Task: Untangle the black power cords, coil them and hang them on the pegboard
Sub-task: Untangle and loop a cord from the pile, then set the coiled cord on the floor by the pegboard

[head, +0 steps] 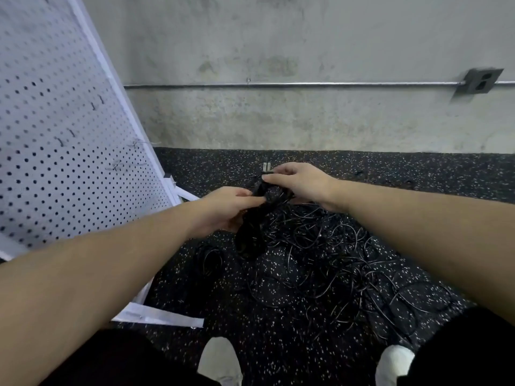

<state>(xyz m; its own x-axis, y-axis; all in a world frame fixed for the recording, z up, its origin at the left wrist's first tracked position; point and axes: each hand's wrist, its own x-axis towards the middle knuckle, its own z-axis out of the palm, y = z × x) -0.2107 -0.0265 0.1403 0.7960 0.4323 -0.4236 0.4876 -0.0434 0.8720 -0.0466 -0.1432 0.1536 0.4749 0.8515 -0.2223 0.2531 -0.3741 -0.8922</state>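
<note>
Cord bundle (252,218) apparently gripped by both hands; speckled floor (223,302); concrete wall (278,51)

wall (306,37): bare concrete | conduit (306,84), outlet (480,80) | floor (209,288): black speckled

Head-worn wide view, facing forward and down, close above floor (278,324)

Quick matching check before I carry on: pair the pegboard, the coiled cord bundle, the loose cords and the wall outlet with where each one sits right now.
Things:
1. pegboard
2. coiled cord bundle
3. loose cords
4. wall outlet

Places:
A. spread on the speckled floor
B. upper right, on the concrete wall
C. leaning at the left
D. held between the left hand and right hand

Pairs: 1-C, 2-D, 3-A, 4-B
</note>
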